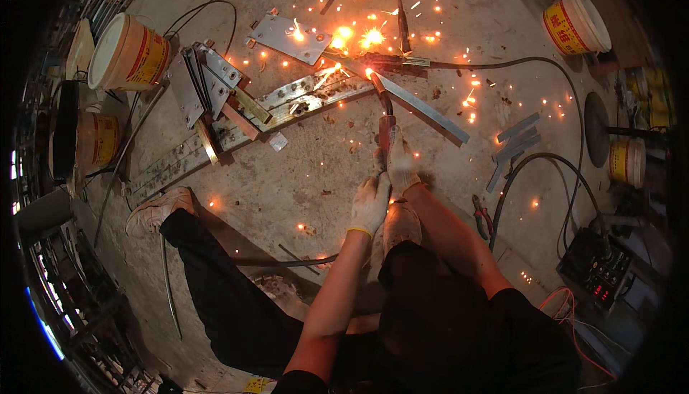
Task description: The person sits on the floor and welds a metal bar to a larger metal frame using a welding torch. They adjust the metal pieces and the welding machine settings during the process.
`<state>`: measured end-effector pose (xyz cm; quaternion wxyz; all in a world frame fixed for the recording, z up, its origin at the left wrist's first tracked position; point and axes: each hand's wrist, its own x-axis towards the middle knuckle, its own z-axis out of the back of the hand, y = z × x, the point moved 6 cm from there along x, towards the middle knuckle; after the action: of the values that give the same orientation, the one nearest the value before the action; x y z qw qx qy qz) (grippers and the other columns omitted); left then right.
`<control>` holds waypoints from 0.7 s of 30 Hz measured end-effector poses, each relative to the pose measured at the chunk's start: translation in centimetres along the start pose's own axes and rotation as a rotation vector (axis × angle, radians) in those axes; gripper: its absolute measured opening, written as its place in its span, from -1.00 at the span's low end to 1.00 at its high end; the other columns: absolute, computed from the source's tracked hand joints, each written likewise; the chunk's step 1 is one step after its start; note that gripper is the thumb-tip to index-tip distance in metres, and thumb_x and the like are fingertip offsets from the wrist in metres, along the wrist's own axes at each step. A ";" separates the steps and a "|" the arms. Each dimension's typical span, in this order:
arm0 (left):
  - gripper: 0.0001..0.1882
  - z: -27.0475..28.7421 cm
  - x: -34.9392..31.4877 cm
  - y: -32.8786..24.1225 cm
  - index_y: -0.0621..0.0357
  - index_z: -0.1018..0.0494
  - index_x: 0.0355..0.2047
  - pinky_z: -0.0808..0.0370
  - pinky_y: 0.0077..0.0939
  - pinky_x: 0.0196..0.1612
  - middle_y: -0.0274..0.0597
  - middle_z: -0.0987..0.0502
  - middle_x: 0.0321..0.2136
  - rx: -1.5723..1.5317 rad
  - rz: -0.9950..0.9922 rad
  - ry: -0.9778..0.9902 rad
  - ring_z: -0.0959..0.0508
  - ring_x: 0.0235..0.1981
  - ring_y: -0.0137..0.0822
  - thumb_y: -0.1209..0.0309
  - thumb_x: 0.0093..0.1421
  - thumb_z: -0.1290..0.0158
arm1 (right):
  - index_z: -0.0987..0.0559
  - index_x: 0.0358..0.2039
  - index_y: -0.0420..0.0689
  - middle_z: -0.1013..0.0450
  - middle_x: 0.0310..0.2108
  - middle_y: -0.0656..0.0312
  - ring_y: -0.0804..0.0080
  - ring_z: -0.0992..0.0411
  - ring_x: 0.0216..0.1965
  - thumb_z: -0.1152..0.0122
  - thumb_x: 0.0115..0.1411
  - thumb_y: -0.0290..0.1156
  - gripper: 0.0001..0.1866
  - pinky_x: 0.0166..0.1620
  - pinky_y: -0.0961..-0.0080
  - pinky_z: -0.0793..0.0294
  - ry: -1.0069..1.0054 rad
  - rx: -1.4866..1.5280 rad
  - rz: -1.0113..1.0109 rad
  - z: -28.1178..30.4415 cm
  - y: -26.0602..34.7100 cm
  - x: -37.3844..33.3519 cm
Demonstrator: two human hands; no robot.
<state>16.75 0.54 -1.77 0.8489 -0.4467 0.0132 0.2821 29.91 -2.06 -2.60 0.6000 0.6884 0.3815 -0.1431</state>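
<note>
Both of my hands wear pale work gloves and hold a welding torch (pixel 387 127) with a bent neck. My right hand (pixel 403 164) is closed along its handle. Lower down, my left hand (pixel 369 204) is closed on the handle's rear end. The torch tip glows orange against a joint where a grey square metal bar (pixel 428 113) meets long metal rails (pixel 287 105). Sparks fly around the tip and scatter over the floor. A flat metal plate with holes (pixel 298 41) lies behind the rails. Glare hides the exact spot where tip and metal meet.
A hammer (pixel 402 24) lies beyond the sparks. Stacked plates and bars (pixel 208 85) rest on the rails at left. Short bars (pixel 517 143) and pliers (pixel 482 216) lie at right. Buckets (pixel 576 21) stand around; cables run to a welding machine (pixel 595 266). My shoe (pixel 156 209) is near the rails.
</note>
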 end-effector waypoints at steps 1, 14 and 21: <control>-0.51 -0.2 -0.1 -0.1 0.17 -0.24 0.26 -0.44 -0.04 0.16 0.29 -0.43 0.14 0.058 -0.044 0.019 -0.46 0.13 0.25 0.33 0.35 0.10 | -0.52 -0.11 -0.14 -0.46 -0.40 0.28 0.52 -0.41 -0.52 0.16 0.49 0.11 -0.46 -0.48 0.54 -0.41 0.011 0.014 -0.012 0.3 -0.5 0.4; -0.60 0.1 0.3 0.1 0.19 -0.35 0.17 -0.46 0.00 0.09 0.32 -0.50 0.02 0.037 0.071 0.066 -0.51 0.03 0.30 0.27 0.44 0.20 | -0.56 -0.18 -0.17 -0.46 -0.49 0.29 0.52 -0.39 -0.56 0.18 0.44 0.25 -0.33 -0.49 0.52 -0.36 0.005 -0.221 0.056 0.2 0.0 0.2; -0.37 2.0 -0.1 -1.8 0.24 -0.39 0.22 -0.35 -0.05 0.22 0.34 -0.46 0.12 -0.077 0.160 0.090 -0.46 0.12 0.29 -0.03 0.48 0.31 | -0.56 -0.17 -0.14 -0.44 -0.54 0.30 0.54 -0.37 -0.59 0.18 0.44 0.25 -0.34 -0.53 0.55 -0.35 -0.013 -0.192 0.057 0.0 0.0 0.1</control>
<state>17.07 1.21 0.84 0.8044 -0.4890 0.0761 0.3287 29.99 -2.00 -2.69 0.6697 0.6373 0.3697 -0.0934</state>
